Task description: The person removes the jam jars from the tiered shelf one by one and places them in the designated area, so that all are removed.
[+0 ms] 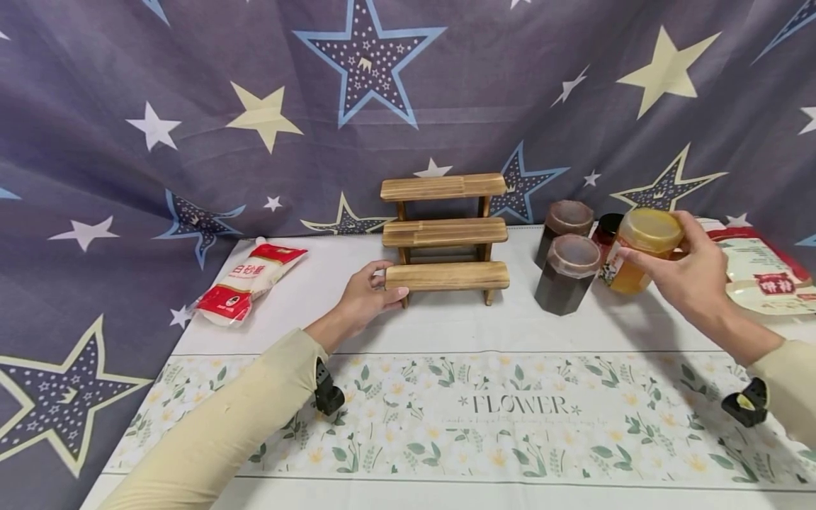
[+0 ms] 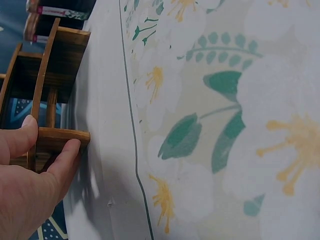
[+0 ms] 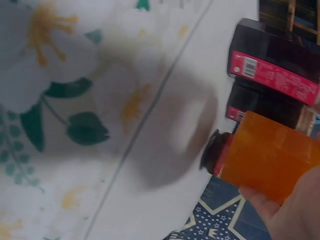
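A three-step wooden rack (image 1: 446, 276) stands in the middle, near the backdrop. At the left end of its lowest step, my left hand (image 1: 370, 297) pinches the board; in the left wrist view the thumb (image 2: 20, 137) and fingers lie on either side of it. My right hand (image 1: 691, 273) grips a jar of amber honey (image 1: 644, 248) with a yellow lid. Right beside the honey stand two dark jars (image 1: 564, 280) with reddish-brown lids. A smaller black-lidded jar (image 1: 608, 227) is partly hidden behind the honey jar.
A red and white bag of sugar (image 1: 251, 280) lies at the left. Another red and cream bag (image 1: 768, 273) lies at the far right, partly behind my right hand. A floral-banded white cloth (image 1: 408, 329) covers the table, and a starry curtain (image 1: 210, 57) hangs behind it.
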`<state>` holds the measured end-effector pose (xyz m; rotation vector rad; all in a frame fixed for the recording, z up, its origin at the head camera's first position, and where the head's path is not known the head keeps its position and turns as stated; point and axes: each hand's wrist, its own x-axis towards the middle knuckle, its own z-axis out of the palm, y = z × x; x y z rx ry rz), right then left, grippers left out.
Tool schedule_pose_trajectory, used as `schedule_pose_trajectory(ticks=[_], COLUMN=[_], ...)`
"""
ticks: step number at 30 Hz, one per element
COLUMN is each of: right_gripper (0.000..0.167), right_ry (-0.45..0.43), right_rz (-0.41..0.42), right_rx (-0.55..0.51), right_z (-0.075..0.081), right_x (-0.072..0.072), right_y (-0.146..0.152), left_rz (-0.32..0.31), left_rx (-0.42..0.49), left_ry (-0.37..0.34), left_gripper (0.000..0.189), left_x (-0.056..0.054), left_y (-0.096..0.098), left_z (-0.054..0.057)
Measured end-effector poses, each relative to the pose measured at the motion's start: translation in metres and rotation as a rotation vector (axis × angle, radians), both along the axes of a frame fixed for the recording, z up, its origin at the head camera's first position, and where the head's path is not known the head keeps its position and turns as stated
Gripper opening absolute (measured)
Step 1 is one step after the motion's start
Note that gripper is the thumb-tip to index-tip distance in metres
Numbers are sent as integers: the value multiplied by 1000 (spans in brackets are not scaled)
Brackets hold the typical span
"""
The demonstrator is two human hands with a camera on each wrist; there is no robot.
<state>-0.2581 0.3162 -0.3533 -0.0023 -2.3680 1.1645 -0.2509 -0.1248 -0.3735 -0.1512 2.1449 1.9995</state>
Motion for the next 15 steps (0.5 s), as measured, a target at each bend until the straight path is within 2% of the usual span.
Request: schedule_pose_trajectory(ticks=[7, 15], right_gripper=[67, 76], right_ry=[-13, -69], right_rz=[-7, -3], right_rx=[45, 38], right_z=[-12, -21], right_x=[3, 4], right_y=[3, 5], left_rz=[-7, 1], left_rx=[-10, -16], left_ry=[3, 5], left_gripper=[62, 61], left_x=[0, 0], left_y=[1, 1], left_z=[1, 1])
